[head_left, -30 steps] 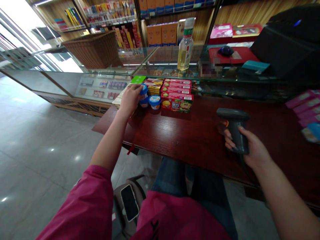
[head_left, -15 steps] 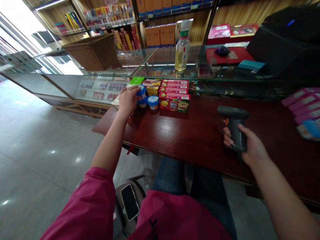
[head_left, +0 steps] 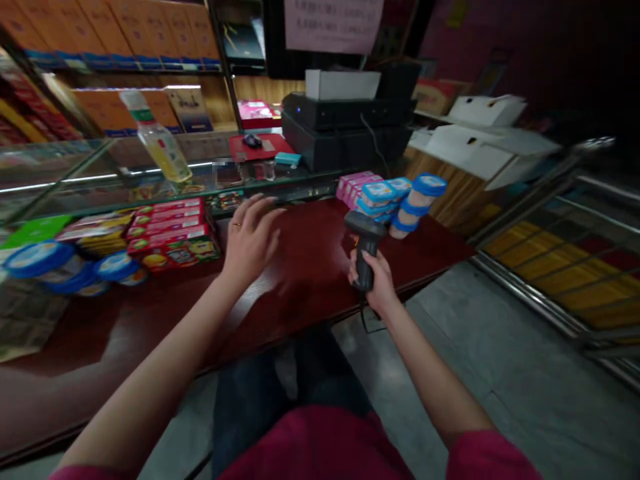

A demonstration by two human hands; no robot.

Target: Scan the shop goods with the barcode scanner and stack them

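My left hand (head_left: 253, 233) hovers over the dark red wooden counter (head_left: 295, 267), fingers apart and holding nothing. Just to its left sit red snack boxes (head_left: 173, 233) in a row. Farther left are yellow packets (head_left: 97, 233) and several blue-lidded tubs (head_left: 120, 268), one of them stacked on another. In my right hand (head_left: 377, 280) is a dark handheld barcode scanner (head_left: 366, 243), gripped by its handle with the head pointing left. Beyond the scanner stand more blue-lidded tubs (head_left: 427, 190), blue-topped packs (head_left: 377, 197) and pink boxes (head_left: 350, 189).
A bottle of yellowish liquid (head_left: 163, 150) stands on the glass display case (head_left: 75, 180) behind the counter. Black machines (head_left: 345, 133) with a white box (head_left: 343, 85) on top stand at the back. A metal rack (head_left: 560, 287) is at the right.
My left hand has left the blue-lidded tubs and moved right, its fingers now apart. The view has turned right, bringing the right-hand stacks and rack into sight. The scanner stays in my right hand.
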